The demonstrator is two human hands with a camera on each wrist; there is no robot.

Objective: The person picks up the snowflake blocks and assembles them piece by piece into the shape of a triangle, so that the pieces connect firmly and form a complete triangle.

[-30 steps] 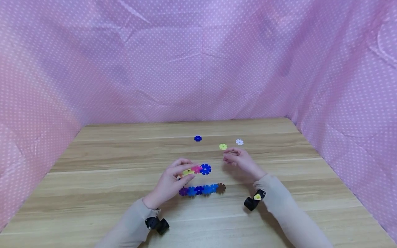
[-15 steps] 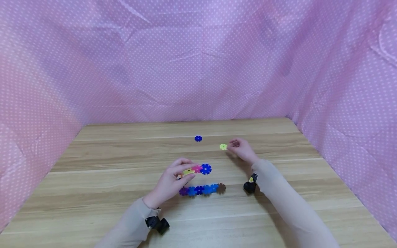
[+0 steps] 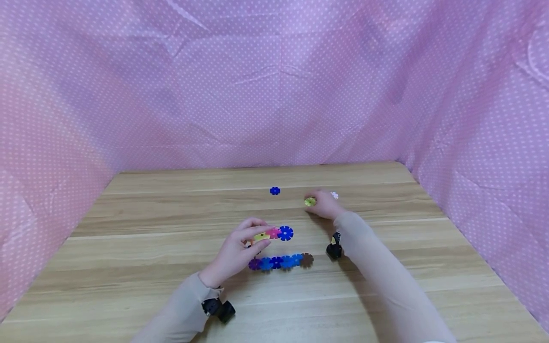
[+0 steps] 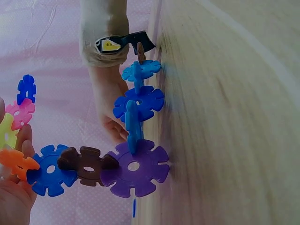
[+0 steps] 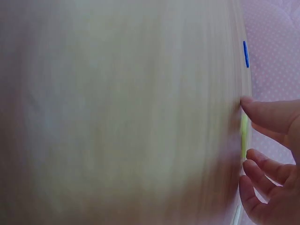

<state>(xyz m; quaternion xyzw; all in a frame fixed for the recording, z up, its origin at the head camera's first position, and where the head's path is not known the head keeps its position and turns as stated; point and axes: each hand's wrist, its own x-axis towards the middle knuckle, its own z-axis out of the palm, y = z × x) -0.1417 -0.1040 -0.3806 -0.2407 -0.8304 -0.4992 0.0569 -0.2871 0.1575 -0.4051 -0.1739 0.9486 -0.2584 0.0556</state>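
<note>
My left hand [image 3: 231, 250] grips a bent chain of interlocking snowflake discs [image 4: 134, 167] between thumb and fingers, at its yellow and orange pieces. One arm of the chain ends in a pink and a blue disc [image 3: 285, 233]. Its lower arm, purple and blues with a brown end disc [image 3: 306, 259], runs rightward just over the table. Farther back, my right hand [image 3: 326, 204] is at a loose yellow-green disc [image 3: 310, 202] lying on the wood. Thumb and fingers stand apart around it, fingertips touching the table; no firm hold shows.
A loose blue disc [image 3: 275, 190] lies at the back of the wooden table [image 3: 150, 214], left of the right hand. Behind that hand a white disc [image 3: 335, 195] is partly hidden. Pink dotted cloth [image 3: 257, 95] hangs around the table.
The right hand has moved back past the yellow-green disc, near the white one, then left onto the yellow-green disc. The left hand and its chain stay in place.
</note>
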